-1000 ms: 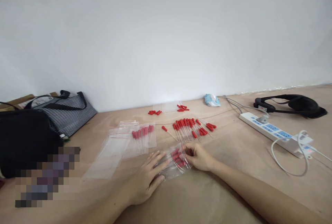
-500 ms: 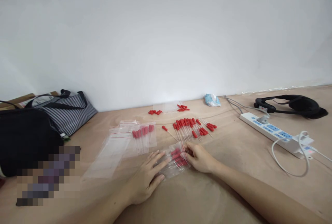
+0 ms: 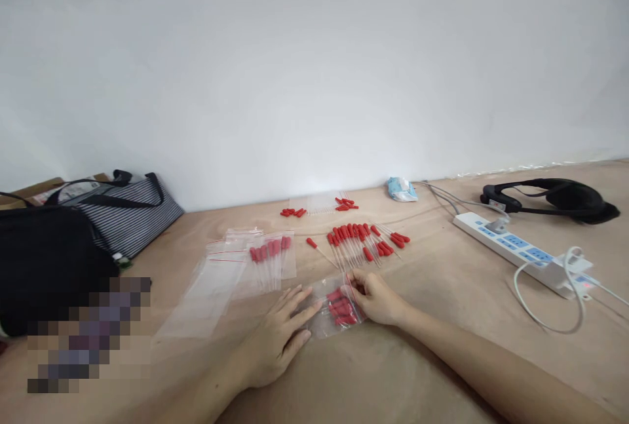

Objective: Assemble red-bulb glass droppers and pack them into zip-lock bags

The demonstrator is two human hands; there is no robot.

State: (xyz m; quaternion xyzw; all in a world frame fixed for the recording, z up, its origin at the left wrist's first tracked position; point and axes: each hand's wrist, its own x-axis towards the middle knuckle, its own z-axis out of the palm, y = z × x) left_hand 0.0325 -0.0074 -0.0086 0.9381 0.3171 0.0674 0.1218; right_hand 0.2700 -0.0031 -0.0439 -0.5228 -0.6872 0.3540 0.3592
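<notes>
A small clear zip bag [image 3: 339, 309] with several red-capped droppers inside lies on the wooden table [image 3: 442, 293] in front of me. My left hand [image 3: 275, 339] rests flat on the bag's left end, fingers spread. My right hand [image 3: 376, 296] pinches the bag's right edge with curled fingers. Just beyond, a row of loose red-capped glass droppers [image 3: 363, 240] lies on the table. To the left is another bag filled with droppers [image 3: 270, 260], and beside it a pile of empty zip bags [image 3: 216, 280].
More red caps [image 3: 293, 212] and droppers [image 3: 346, 204] lie near the wall. A white power strip [image 3: 525, 253] with cables and a black headset [image 3: 555, 198] sit at the right. A striped bag [image 3: 128, 214] and a black bag [image 3: 44, 260] stand left. A blue packet [image 3: 401, 189] lies by the wall.
The bag has flattened and shifted slightly under my hands; my right fingers have adjusted their pinch on its edge. My left hand has stayed in place.
</notes>
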